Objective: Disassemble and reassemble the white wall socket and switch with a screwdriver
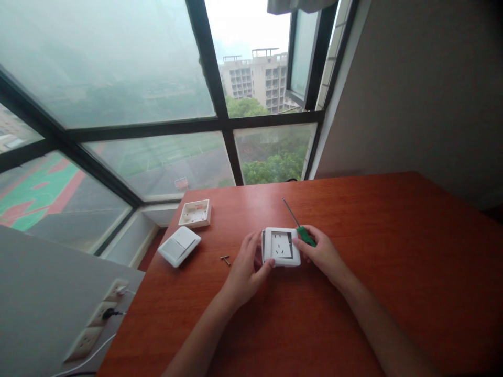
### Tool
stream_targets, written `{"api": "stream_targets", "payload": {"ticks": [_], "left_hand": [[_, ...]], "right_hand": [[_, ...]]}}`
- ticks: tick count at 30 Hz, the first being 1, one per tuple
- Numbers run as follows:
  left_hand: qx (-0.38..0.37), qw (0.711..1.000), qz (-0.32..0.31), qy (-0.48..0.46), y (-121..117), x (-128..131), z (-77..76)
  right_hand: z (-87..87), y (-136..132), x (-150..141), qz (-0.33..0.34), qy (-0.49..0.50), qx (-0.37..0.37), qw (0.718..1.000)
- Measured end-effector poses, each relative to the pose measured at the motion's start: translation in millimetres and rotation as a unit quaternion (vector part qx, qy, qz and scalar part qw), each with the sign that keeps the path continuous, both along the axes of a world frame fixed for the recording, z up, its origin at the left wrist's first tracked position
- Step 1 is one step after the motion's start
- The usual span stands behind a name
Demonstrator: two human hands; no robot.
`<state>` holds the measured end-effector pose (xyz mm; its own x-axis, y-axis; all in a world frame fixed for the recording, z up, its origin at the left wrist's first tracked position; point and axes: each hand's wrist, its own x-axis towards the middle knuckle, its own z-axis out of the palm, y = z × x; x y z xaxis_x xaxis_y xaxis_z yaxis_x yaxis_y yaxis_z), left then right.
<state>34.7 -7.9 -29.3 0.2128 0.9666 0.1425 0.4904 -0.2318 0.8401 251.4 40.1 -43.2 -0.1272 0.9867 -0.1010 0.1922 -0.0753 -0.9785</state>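
Observation:
A white wall socket (281,246) lies flat on the red-brown table (393,251), held from both sides. My left hand (247,269) grips its left edge, thumb on the lower left corner. My right hand (322,254) touches the socket's right edge with its fingertips and is closed round the green handle of a screwdriver (303,234), whose thin metal shaft points away toward the window.
A white light switch (179,245) lies near the table's left edge. Behind it sits an open white mounting box (195,213). Small screws (225,259) lie left of my left hand. A wall power strip (98,319) with plugs is at lower left. Large windows rise behind the table.

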Motion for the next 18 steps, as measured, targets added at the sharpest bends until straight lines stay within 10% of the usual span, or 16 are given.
{"api": "stream_targets", "payload": {"ticks": [18], "left_hand": [[-0.015, 1.0, -0.011, 0.021, 7.8, -5.4, -5.4]], "right_hand": [[-7.0, 1.4, -7.7, -0.03, -0.095, 0.113, 0.989]]}}
